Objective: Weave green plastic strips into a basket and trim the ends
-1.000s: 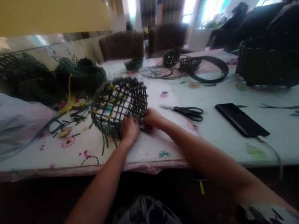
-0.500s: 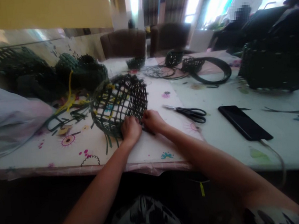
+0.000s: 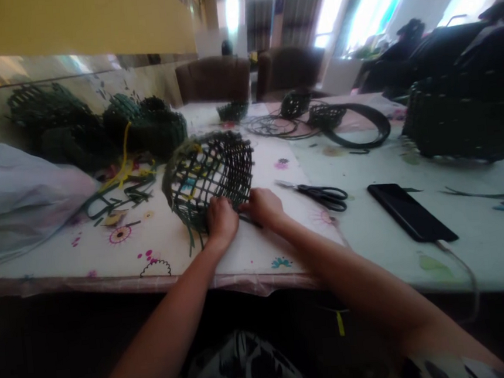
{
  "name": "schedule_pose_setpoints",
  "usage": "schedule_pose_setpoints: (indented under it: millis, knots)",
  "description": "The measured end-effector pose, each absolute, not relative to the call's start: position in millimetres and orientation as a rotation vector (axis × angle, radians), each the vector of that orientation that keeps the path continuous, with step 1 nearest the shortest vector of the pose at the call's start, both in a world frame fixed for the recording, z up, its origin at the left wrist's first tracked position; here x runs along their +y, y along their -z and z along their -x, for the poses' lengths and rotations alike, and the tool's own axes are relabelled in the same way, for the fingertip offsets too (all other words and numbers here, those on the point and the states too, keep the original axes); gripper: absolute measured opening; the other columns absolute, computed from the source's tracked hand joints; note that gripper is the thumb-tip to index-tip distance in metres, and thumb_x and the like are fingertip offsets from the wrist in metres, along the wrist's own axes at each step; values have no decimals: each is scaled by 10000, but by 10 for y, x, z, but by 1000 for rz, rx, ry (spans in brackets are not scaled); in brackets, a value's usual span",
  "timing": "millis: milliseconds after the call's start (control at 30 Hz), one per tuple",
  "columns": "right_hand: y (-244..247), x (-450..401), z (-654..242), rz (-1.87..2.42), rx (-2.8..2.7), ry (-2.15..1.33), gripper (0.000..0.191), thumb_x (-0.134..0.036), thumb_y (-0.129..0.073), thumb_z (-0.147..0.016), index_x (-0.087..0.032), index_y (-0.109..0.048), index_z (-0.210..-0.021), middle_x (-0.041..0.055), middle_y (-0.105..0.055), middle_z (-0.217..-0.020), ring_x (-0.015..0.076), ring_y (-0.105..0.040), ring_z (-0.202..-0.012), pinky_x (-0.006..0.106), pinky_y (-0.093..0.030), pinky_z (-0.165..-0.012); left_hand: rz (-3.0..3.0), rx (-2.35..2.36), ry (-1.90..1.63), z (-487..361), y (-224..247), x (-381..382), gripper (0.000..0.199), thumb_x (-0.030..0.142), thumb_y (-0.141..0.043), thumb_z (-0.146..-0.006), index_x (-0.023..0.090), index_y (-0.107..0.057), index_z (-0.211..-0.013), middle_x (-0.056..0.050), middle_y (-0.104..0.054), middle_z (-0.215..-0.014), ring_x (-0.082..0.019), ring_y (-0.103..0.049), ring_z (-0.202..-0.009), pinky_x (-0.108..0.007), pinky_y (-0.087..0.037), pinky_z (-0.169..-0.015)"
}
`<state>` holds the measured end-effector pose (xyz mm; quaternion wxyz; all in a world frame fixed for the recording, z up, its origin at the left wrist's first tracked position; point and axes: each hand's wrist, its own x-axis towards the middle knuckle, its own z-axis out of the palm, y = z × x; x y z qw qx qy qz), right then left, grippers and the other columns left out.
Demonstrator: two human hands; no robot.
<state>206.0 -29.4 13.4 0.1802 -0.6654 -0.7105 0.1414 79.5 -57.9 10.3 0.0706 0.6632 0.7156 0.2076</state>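
Left hand [image 3: 222, 220] grips the near edge of a dark woven basket [image 3: 241, 165] on the table [image 3: 296, 241], while the right hand [image 3: 266, 207] curls beside it, its pinch hidden, near 1 pair of scissors [image 3: 321, 195].

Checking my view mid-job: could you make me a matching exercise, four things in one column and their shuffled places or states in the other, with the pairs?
Things
1. Near basket
2. Scissors
3. Phone
4. Brown chairs

Places or states
A. Beyond the far side of the table
B. Lying between the right hand and the phone
C. Touched by the left hand
D. Lying flat, with a cable running from its near end

Pairs: 1-C, 2-B, 3-D, 4-A
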Motion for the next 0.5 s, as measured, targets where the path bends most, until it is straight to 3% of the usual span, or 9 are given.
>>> schedule_pose_setpoints:
  millis: [500]
  knots:
    - [-211,-299,-2062,1846,-2224,-340,288,-421,-594,-841,-183,-756,-850,88,-740,-868,192,-644,-752,257,-358,-570,-2181,2141,-566,-805,-57,-620,316,149,-417,-937,127,-705,-1067,-153,-607,-1108,-248,-620,-1011,-342,-487,-917]
